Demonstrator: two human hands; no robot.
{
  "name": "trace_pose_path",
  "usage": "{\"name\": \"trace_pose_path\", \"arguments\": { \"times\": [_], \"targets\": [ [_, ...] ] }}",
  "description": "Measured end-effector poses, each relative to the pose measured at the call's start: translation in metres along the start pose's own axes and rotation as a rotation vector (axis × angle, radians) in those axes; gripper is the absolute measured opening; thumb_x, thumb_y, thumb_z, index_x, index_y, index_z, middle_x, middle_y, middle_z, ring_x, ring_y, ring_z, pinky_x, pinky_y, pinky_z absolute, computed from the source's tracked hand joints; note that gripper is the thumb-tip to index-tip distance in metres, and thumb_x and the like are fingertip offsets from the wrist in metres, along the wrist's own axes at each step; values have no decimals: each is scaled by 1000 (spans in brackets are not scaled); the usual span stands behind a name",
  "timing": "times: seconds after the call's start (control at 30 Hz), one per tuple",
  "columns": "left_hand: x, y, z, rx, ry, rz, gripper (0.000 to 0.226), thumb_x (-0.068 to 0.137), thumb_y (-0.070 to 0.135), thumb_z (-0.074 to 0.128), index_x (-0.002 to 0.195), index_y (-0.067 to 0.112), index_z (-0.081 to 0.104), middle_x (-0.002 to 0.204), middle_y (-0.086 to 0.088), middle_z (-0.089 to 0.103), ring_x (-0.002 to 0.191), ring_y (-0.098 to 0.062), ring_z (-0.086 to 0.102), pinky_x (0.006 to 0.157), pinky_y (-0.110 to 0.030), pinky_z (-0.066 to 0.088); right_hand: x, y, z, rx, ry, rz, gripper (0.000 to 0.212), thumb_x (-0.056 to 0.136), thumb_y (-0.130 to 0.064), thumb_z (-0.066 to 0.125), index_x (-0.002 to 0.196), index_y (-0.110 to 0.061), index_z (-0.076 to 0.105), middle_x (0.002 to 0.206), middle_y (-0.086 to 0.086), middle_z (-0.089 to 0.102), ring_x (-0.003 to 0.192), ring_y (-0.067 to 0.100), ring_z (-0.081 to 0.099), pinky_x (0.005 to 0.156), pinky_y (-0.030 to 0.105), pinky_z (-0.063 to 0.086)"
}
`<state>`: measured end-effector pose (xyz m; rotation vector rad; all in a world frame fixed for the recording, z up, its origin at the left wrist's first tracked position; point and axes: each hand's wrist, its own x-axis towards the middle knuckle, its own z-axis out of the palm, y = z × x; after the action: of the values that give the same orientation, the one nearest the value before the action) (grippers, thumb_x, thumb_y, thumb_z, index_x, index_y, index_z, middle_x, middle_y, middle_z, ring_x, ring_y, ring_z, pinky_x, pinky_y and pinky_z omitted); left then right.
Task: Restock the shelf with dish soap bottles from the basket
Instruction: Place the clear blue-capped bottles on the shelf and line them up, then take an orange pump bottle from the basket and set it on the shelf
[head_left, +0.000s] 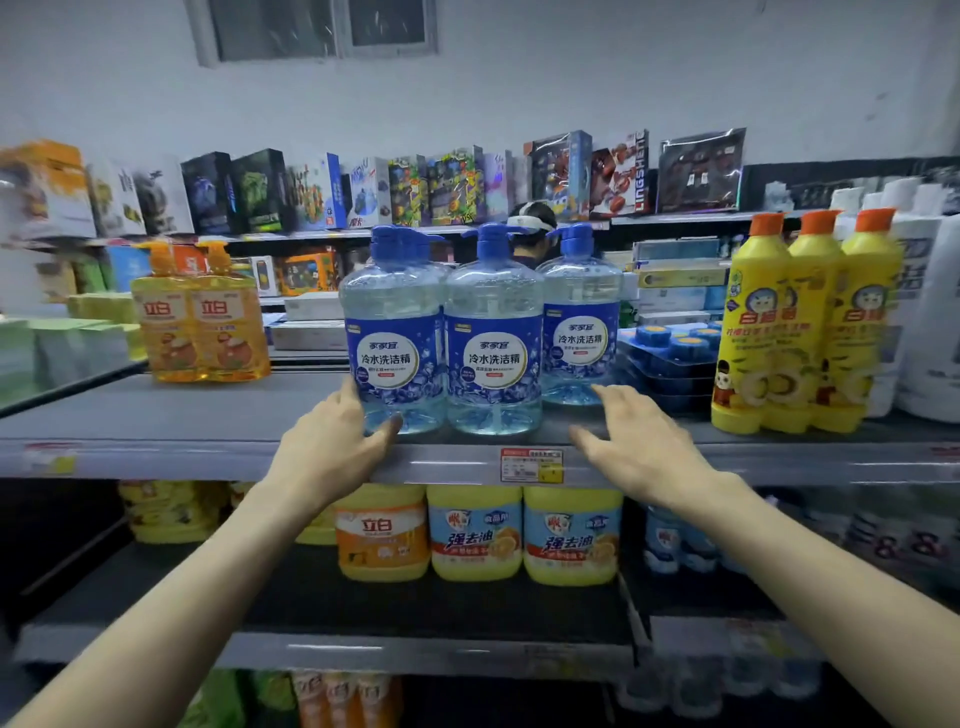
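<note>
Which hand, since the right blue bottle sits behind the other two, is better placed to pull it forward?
Right. The right hand is open, close by the right blue bottle; the left hand holds the leftmost bottle.

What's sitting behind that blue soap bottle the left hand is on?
Behind the left blue bottle, which the left hand holds, more blue pump tops stick up, so at least one like bottle stands there. Their bodies are covered, so I cannot count them.
</note>
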<state>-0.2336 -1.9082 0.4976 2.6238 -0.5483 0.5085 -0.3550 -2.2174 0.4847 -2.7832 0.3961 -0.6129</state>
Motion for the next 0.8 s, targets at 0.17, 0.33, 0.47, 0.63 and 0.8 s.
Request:
{"name": "trace_pose_path", "arguments": {
  "times": [0.17,0.33,0.47,0.63,0.8],
  "targets": [
    [-53,48,-3,113,47,70,70,102,53,55,159,16,41,148,-10,60,132,-30,59,103,-46,52,-49,11,-21,-26,1,-88,76,103,-59,51,163,-15,34,165,5,41,150,26,38,119,44,37],
    [-115,134,12,92,-99,157,59,100,57,55,149,24,53,139,-6,66,123,-27,64,95,-43,57,-120,57,-50,-128,-117,-113,65,102,-62,50,154,-23,47,153,0,52,140,25,47,109,43,43],
    [-171,212,46,104,-278,246,53,100,61,52,141,28,58,133,-7,68,121,-31,65,92,-42,56,-185,116,-71,-175,-262,-44,63,103,-68,44,149,-25,50,148,-1,55,135,25,52,104,45,50],
    [-242,305,106,121,-467,406,50,102,58,51,141,27,55,134,-6,66,122,-31,62,92,-42,55,-274,196,-78,-171,-334,80,65,102,-69,42,151,-27,50,149,-3,57,133,25,56,100,45,53],
    [-311,387,166,127,-655,552,52,102,57,50,143,25,55,134,-6,65,119,-31,65,89,-41,56,-365,274,-77,-133,-401,275,62,100,-69,45,147,-30,52,142,-5,61,127,25,60,94,43,52]
  ]
}}
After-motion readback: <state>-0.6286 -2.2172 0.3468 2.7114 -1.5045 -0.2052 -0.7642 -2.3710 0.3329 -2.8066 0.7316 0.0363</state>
